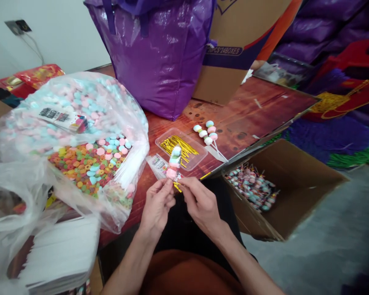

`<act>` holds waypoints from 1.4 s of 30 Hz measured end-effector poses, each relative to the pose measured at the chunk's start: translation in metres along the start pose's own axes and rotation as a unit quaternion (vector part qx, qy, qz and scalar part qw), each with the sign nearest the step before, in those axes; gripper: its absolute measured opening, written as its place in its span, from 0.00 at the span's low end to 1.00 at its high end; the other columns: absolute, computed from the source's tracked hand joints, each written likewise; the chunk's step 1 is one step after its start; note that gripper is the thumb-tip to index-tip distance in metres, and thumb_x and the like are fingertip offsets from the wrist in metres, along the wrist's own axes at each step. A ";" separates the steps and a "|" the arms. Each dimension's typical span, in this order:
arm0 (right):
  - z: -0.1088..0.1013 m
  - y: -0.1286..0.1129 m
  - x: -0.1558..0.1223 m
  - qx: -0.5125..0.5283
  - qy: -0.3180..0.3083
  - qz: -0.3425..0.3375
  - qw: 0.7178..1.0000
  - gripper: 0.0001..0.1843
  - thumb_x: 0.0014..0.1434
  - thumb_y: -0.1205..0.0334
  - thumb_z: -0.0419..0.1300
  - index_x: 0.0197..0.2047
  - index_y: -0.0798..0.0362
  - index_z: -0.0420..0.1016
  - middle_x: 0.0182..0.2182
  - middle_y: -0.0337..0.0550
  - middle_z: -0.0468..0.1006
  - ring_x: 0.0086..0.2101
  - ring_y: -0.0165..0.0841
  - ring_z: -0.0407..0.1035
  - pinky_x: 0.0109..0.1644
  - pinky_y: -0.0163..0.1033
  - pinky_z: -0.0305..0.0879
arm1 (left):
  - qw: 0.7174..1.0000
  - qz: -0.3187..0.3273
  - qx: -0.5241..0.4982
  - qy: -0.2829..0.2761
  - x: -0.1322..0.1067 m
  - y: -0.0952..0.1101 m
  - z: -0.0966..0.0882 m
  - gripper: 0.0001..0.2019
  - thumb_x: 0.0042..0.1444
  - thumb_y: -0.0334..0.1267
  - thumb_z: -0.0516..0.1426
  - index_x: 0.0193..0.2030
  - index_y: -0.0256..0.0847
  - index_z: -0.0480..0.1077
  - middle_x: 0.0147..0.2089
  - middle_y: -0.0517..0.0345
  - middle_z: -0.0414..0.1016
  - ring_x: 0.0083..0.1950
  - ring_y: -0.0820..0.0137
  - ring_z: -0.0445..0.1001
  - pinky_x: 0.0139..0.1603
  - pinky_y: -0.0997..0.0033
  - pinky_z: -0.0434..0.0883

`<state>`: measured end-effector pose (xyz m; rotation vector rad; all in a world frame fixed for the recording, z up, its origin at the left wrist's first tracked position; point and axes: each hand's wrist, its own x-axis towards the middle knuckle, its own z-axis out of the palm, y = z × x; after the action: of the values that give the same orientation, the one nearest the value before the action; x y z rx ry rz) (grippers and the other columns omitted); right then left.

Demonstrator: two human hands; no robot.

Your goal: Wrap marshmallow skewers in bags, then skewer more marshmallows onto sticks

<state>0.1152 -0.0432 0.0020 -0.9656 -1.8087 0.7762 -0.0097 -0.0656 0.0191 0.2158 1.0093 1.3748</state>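
My left hand (157, 203) pinches the base of a wrapped candy skewer (174, 163), a stack of pastel marshmallow-like sweets in a clear sleeve, held upright over the table edge. My right hand (199, 203) is closed on a gold twist tie (177, 187) at the skewer's neck, fingertips meeting those of the left hand. Just behind the skewer lies a clear tray of gold twist ties (184, 148). Two unwrapped candy skewers (206, 132) rest on the table to the right of the tray.
A big clear bag of pastel and multicoloured ring candies (80, 139) fills the left. A stack of clear sleeves (61, 254) sits at lower left. An open cardboard box (298, 180) with finished wrapped candies (253, 188) stands on the right. A purple bag (160, 53) and a cardboard carton (233, 41) stand behind.
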 end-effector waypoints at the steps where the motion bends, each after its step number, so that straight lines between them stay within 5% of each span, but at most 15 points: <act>1: -0.001 0.002 -0.001 -0.031 0.007 -0.052 0.998 0.12 0.68 0.68 0.53 0.44 0.51 0.77 0.39 0.48 0.81 0.40 0.35 0.76 0.45 0.40 0.74 | 1.000 -0.011 -0.007 -0.001 0.000 0.001 0.000 0.21 0.37 0.42 0.75 0.31 0.33 0.73 0.22 0.67 0.63 0.19 0.88 0.48 0.19 0.84 0.47; 4: -0.007 0.005 0.000 -0.110 0.016 -0.157 0.981 0.14 0.66 0.71 0.55 0.46 0.50 0.81 0.41 0.50 0.82 0.42 0.37 0.77 0.46 0.41 0.74 | 0.999 -0.030 -0.022 -0.001 -0.003 0.002 0.002 0.20 0.38 0.42 0.75 0.32 0.33 0.72 0.22 0.69 0.61 0.19 0.88 0.49 0.19 0.85 0.48; 11: -0.008 -0.002 0.008 -0.171 0.053 -0.238 0.955 0.11 0.64 0.74 0.56 0.42 0.53 0.79 0.32 0.48 0.81 0.32 0.34 0.73 0.37 0.39 0.70 | 0.999 -0.028 -0.043 -0.017 -0.014 -0.003 0.011 0.16 0.43 0.42 0.73 0.32 0.38 0.73 0.23 0.68 0.64 0.22 0.84 0.60 0.23 0.84 0.58; 13: -0.004 -0.007 0.007 -0.118 0.065 -0.192 0.972 0.10 0.64 0.75 0.55 0.40 0.54 0.76 0.31 0.47 0.78 0.31 0.34 0.72 0.37 0.39 0.69 | 0.997 -0.045 -0.046 -0.034 -0.014 -0.006 0.011 0.16 0.44 0.43 0.72 0.36 0.41 0.75 0.29 0.65 0.71 0.27 0.80 0.67 0.30 0.81 0.66; 16: -0.004 -0.019 0.003 0.019 0.075 -0.023 0.997 0.08 0.65 0.71 0.56 0.36 0.53 0.74 0.28 0.41 0.74 0.29 0.31 0.69 0.34 0.36 0.67 | 0.993 -0.069 -0.035 -0.093 -0.012 -0.006 0.008 0.17 0.47 0.45 0.71 0.42 0.43 0.78 0.40 0.57 0.78 0.40 0.70 0.75 0.44 0.71 0.73; 19: -0.016 -0.033 0.001 0.138 0.064 0.102 0.983 0.08 0.65 0.67 0.58 0.33 0.52 0.72 0.27 0.38 0.72 0.28 0.30 0.67 0.32 0.34 0.65 | 0.990 -0.005 0.001 -0.138 -0.015 0.000 0.004 0.18 0.53 0.54 0.65 0.43 0.43 0.80 0.48 0.52 0.76 0.51 0.63 0.74 0.53 0.66 0.71; 24: -0.037 -0.051 0.002 0.128 0.058 0.076 0.987 0.09 0.65 0.68 0.58 0.31 0.53 0.73 0.27 0.37 0.71 0.28 0.28 0.65 0.32 0.32 0.62 | 0.966 0.109 0.189 -0.141 -0.030 0.007 0.004 0.26 0.61 0.58 0.55 0.25 0.38 0.78 0.46 0.48 0.73 0.51 0.60 0.71 0.55 0.64 0.68; 28: -0.038 -0.053 -0.004 0.103 0.059 0.003 0.993 0.09 0.64 0.72 0.57 0.37 0.53 0.77 0.29 0.39 0.74 0.29 0.29 0.69 0.32 0.32 0.64 | 0.970 0.094 0.212 -0.068 -0.037 -0.001 0.006 0.24 0.53 0.59 0.63 0.21 0.39 0.75 0.33 0.52 0.75 0.44 0.62 0.71 0.52 0.65 0.68; 31: -0.036 -0.048 -0.012 0.133 0.062 0.028 0.989 0.10 0.64 0.71 0.57 0.37 0.52 0.79 0.29 0.40 0.77 0.29 0.29 0.71 0.33 0.32 0.67 | 0.971 0.064 0.214 -0.082 -0.035 -0.004 0.007 0.20 0.53 0.55 0.64 0.26 0.37 0.77 0.31 0.54 0.75 0.39 0.66 0.71 0.48 0.66 0.69; 34: -0.035 -0.038 -0.025 0.200 0.020 0.149 0.968 0.11 0.67 0.63 0.57 0.37 0.51 0.81 0.26 0.40 0.77 0.26 0.29 0.70 0.29 0.32 0.67 | 0.964 0.060 0.244 -0.087 -0.031 -0.006 0.011 0.15 0.56 0.49 0.63 0.36 0.36 0.79 0.30 0.55 0.76 0.35 0.68 0.72 0.42 0.67 0.69; 37: -0.029 -0.026 -0.041 0.240 0.013 0.250 0.938 0.09 0.64 0.57 0.63 0.40 0.52 0.82 0.23 0.39 0.75 0.22 0.27 0.67 0.25 0.31 0.64 | 0.931 0.152 0.330 -0.033 -0.024 -0.012 0.016 0.11 0.56 0.43 0.63 0.30 0.37 0.76 0.29 0.57 0.74 0.32 0.70 0.70 0.38 0.69 0.68; 39: -0.028 -0.018 -0.049 0.260 0.057 0.291 0.919 0.09 0.62 0.55 0.66 0.39 0.53 0.82 0.22 0.37 0.72 0.21 0.25 0.62 0.23 0.30 0.60 | 0.896 0.212 0.387 -0.049 -0.017 -0.016 0.016 0.10 0.56 0.39 0.63 0.26 0.38 0.73 0.30 0.57 0.75 0.35 0.69 0.72 0.41 0.68 0.68; 42: -0.041 -0.001 -0.051 0.328 0.183 0.316 0.871 0.10 0.57 0.55 0.70 0.36 0.53 0.81 0.20 0.34 0.67 0.21 0.23 0.58 0.23 0.28 0.56 | 0.838 0.279 0.466 -0.050 -0.001 -0.013 0.009 0.04 0.60 0.36 0.60 0.35 0.41 0.75 0.39 0.54 0.76 0.45 0.65 0.74 0.49 0.65 0.69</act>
<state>0.1671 -0.0832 -0.0030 -1.1336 -0.7744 1.3843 0.0054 -0.0659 0.0163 1.3888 1.5394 1.2354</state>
